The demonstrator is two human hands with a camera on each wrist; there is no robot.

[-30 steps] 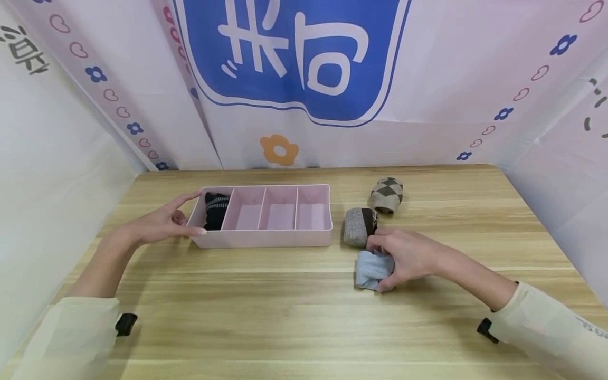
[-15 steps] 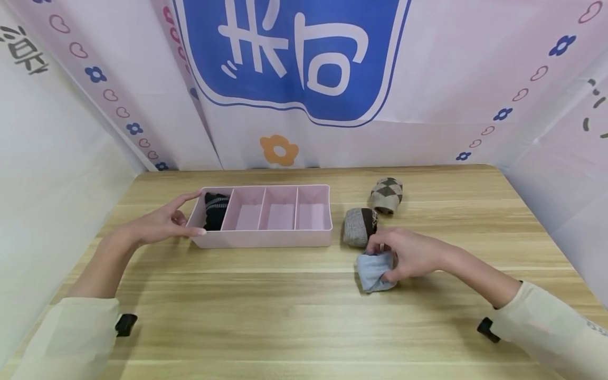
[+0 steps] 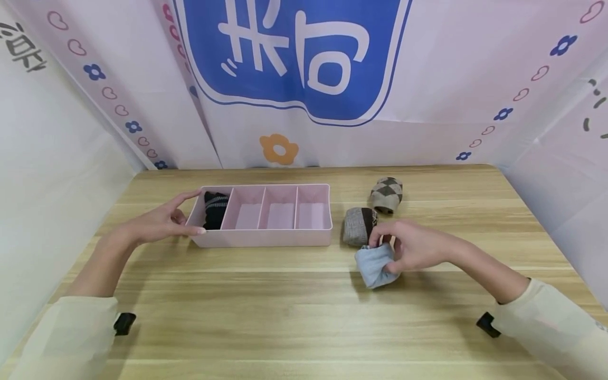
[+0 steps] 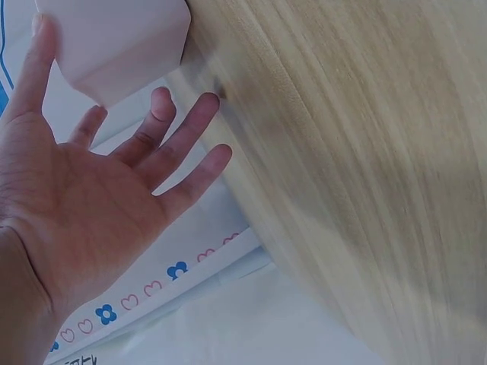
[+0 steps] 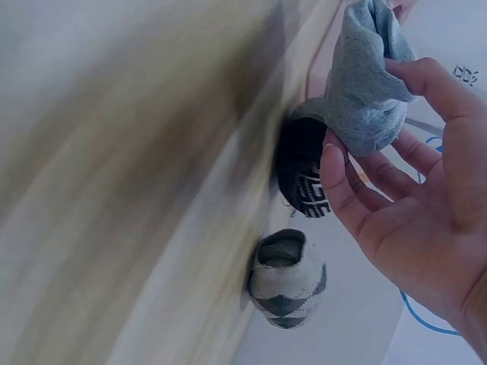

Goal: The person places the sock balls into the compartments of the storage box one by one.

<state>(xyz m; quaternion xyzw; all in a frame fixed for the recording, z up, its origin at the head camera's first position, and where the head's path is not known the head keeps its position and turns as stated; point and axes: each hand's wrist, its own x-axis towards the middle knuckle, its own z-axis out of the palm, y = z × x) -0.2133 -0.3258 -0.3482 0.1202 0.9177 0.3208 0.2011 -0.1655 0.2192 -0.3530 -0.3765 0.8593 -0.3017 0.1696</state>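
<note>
Right hand (image 3: 412, 248) pinches a soft, rolled pale-blue sock (image 3: 376, 265).

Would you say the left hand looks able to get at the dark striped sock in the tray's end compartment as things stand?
Probably yes: the left hand rests against the pink tray beside the dark striped sock, and nothing covers that compartment.

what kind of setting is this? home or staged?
Likely a staged tabletop booth, not a lived-in room: printed pink-and-white cloth backdrop with a blue logo encloses a light wooden table on three sides. On it sit only a pink plastic divided tray and rolled socks, with the right hand holding a light blue one.
</note>
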